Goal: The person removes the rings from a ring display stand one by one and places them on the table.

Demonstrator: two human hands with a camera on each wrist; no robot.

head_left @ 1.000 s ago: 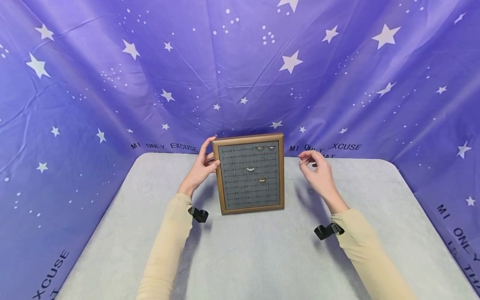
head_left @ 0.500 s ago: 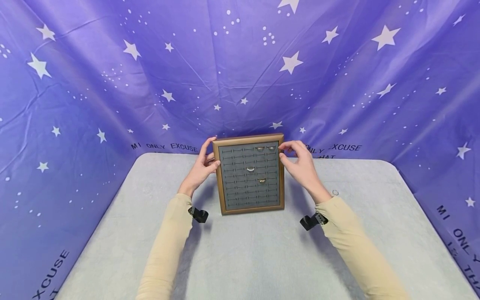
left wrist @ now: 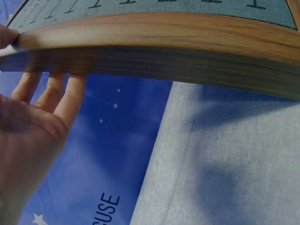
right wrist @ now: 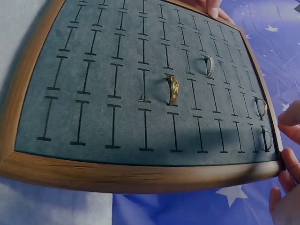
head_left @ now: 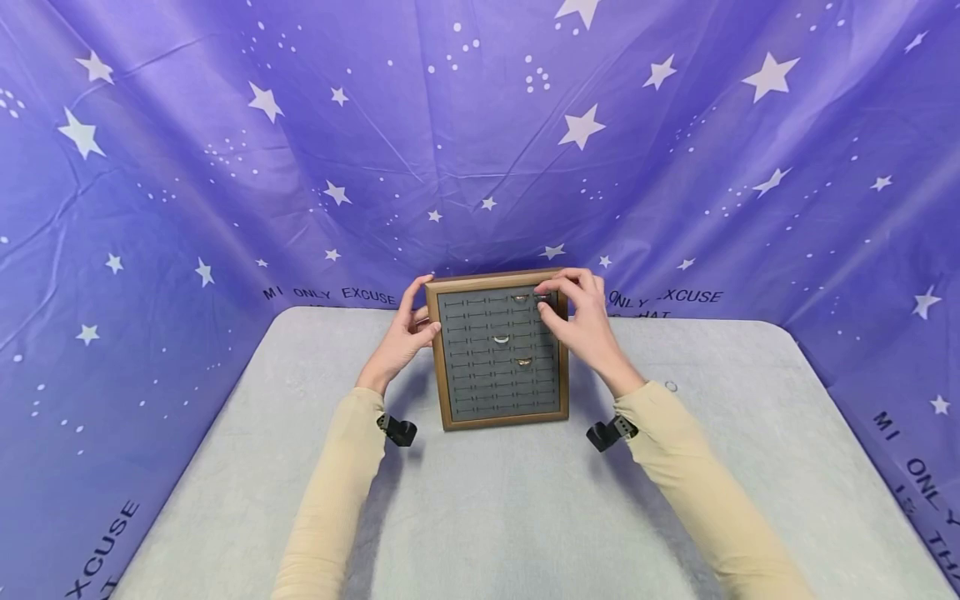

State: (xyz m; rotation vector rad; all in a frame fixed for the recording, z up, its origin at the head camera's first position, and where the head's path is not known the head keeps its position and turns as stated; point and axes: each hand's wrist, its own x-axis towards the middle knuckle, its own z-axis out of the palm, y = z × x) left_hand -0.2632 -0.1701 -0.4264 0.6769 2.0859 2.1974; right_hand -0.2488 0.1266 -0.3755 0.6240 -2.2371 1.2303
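Note:
A wooden-framed ring display tray (head_left: 495, 422) with a slotted grey pad leans up at the back of the table. My left hand (head_left: 396, 346) grips its left edge, thumb on the front and fingers behind. My right hand (head_left: 588, 321) reaches over the top right corner, thumb and index finger apart beside the corner ring (right wrist: 267, 138). Another ring (head_left: 520, 297) sits in the slot to the left of it. Lower in the pad are a silver ring (right wrist: 210, 67) set with small stones and a gold ring (right wrist: 173, 90).
A small ring-like circle (head_left: 671, 386) lies on the pale grey table (head_left: 480, 508), right of the tray. A purple star-printed cloth (head_left: 480, 150) hangs behind and on both sides. Black wrist cameras (head_left: 611, 433) sit at both cuffs.
My right hand has moved left from the table's right side to the tray's top right corner. The small circle on the table has shifted right. My left hand stays on the tray.

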